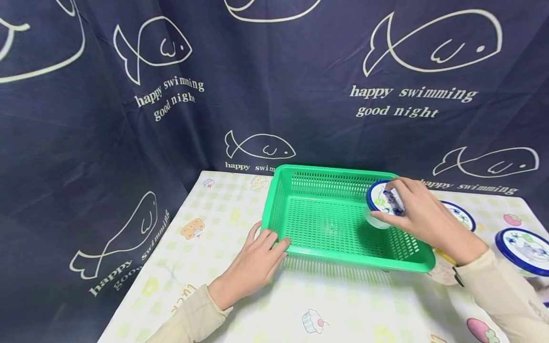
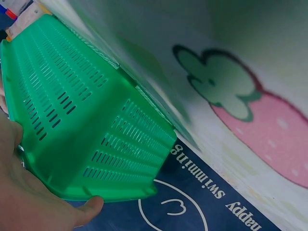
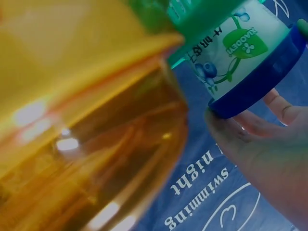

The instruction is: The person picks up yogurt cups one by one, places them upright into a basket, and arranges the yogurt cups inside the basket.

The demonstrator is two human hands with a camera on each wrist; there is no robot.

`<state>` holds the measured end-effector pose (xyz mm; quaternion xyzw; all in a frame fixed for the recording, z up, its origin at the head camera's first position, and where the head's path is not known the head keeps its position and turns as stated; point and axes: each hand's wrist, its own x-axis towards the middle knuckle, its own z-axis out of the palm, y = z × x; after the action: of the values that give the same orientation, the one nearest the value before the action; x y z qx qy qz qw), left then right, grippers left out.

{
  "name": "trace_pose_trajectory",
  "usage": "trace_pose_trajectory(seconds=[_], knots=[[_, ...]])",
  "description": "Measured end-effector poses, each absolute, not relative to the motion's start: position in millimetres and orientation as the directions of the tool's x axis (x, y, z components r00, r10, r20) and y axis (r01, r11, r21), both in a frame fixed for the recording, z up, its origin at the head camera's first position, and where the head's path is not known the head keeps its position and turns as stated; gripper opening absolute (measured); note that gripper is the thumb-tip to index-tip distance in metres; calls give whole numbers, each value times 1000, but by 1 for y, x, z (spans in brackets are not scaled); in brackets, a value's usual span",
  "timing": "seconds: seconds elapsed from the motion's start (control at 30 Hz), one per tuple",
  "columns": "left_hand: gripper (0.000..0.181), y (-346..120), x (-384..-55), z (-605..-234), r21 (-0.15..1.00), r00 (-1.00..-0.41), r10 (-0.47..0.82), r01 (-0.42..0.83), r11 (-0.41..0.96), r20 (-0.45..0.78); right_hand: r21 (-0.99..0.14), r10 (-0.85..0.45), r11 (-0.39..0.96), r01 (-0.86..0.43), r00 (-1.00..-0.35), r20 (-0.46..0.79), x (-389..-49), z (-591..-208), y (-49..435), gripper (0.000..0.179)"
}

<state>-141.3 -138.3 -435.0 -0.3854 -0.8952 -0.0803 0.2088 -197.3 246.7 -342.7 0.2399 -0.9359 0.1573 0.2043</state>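
My right hand (image 1: 422, 212) grips a round clear tub (image 1: 377, 220) by its blue-rimmed lid (image 1: 379, 190), over the right part of the green plastic basket (image 1: 330, 256). The right wrist view shows the tub's printed side (image 3: 245, 43), with blueberries and a green label, and fingers around the blue lid. My left hand (image 1: 257, 262) holds the basket's near left corner, fingers over the rim. From the left wrist, its thumb (image 2: 89, 209) lies against the outer side of the slotted basket wall (image 2: 106, 130). The basket's visible floor holds nothing.
Another blue-rimmed lid (image 1: 461, 214) shows behind my right forearm, and a blue-lidded tub (image 1: 525, 250) stands at the far right. A shiny amber see-through object (image 3: 86, 120) fills the right wrist view's left side. A dark fish-print curtain (image 1: 300, 85) hangs behind the checked tablecloth (image 1: 231, 209).
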Motion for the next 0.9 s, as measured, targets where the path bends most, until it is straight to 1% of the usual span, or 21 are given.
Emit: trace_pose_trajectory(seconds=[0.2,0.33,0.47,0.73,0.9], knots=[[32,-138,-141,-436,-26,-609,660,726,688,440,-181,-427,827,-533,-804,413,-204,-345,248,54],[31,-138,-141,-437,-21,-601,660,732,681,450,-177,-427,840,-513,-826,368,-209,-347,247,55],[33,-138,-141,-437,-14,-597,658,736,677,458,-175,-423,852,-493,-846,324,-214,-348,245,53],[33,-138,-141,-438,-21,-591,659,737,676,465,-142,-493,822,-551,-814,307,-224,-354,243,46],[35,-138,-141,-439,-24,-583,655,738,675,480,-172,-493,827,-536,-837,237,-230,-357,242,49]])
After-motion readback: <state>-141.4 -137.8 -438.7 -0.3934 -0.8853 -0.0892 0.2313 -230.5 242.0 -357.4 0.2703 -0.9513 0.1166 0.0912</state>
